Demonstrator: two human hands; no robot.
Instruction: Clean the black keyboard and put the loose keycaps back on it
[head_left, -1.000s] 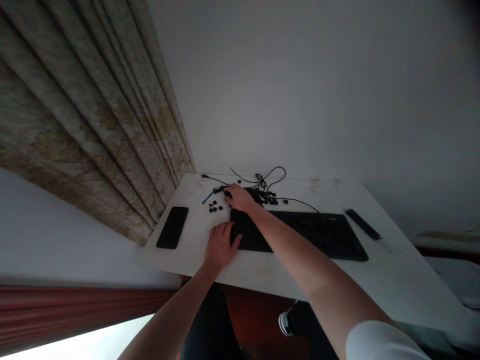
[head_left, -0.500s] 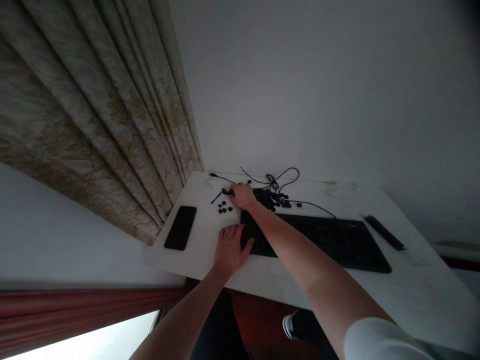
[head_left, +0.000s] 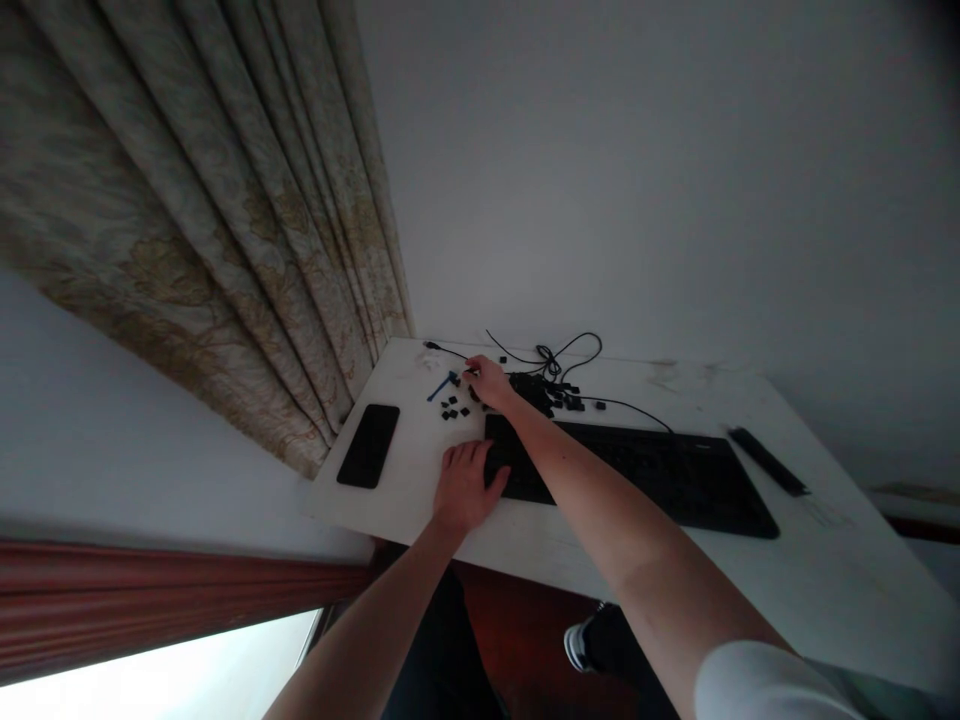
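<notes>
My left hand (head_left: 466,487) lies over the left end of a black keyboard (head_left: 720,480), thumb and fingers apart. Beyond it, my right hand (head_left: 490,384) is closed above the table at the left edge of a pile of black keycaps (head_left: 531,390). Something dark shows at its fingertips, too small to make out. Just left of these fingers lies a thin blue tool (head_left: 441,386). A few loose keycaps (head_left: 453,412) sit between the two hands. My right forearm hides part of the keyboard.
A black phone (head_left: 368,446) lies at the table's left side. Behind the pile a black cable (head_left: 581,345) loops near the wall. To the keyboard's right is a long black strip (head_left: 768,461). A patterned curtain (head_left: 300,250) hangs at the left, beside the white table (head_left: 420,500).
My right hand has shifted slightly right and away from me, off the end of the blue tool. My left hand stays on the keyboard. The whole view has tilted a little.
</notes>
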